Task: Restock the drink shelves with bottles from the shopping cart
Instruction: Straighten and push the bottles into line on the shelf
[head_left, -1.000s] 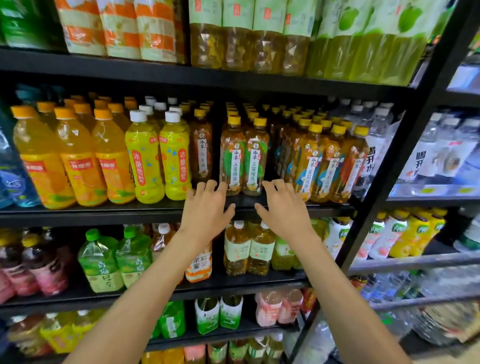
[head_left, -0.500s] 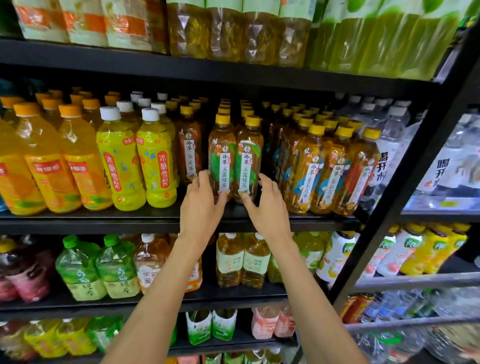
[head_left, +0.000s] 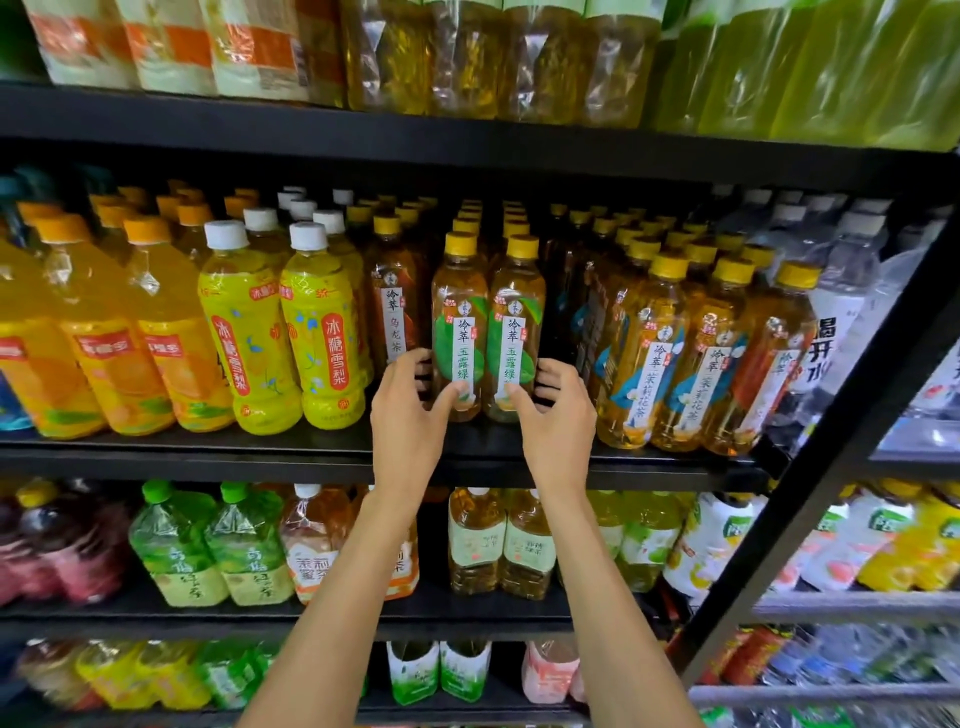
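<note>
Two tea bottles (head_left: 460, 332) (head_left: 515, 332) stand gripped between the hands (head_left: 410, 410) (head_left: 558, 415).

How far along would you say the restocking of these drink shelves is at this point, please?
Done: the middle shelf looks well stocked, its rows running deep. In hand: the left hand grips the left green-label tea bottle and the right hand the right green-label tea bottle, both standing at the shelf's front. Left: the shopping cart is out of view, so remaining bottles cannot be counted.

Head view, close, facing shelves (head_left: 208, 457), perhaps level
</note>
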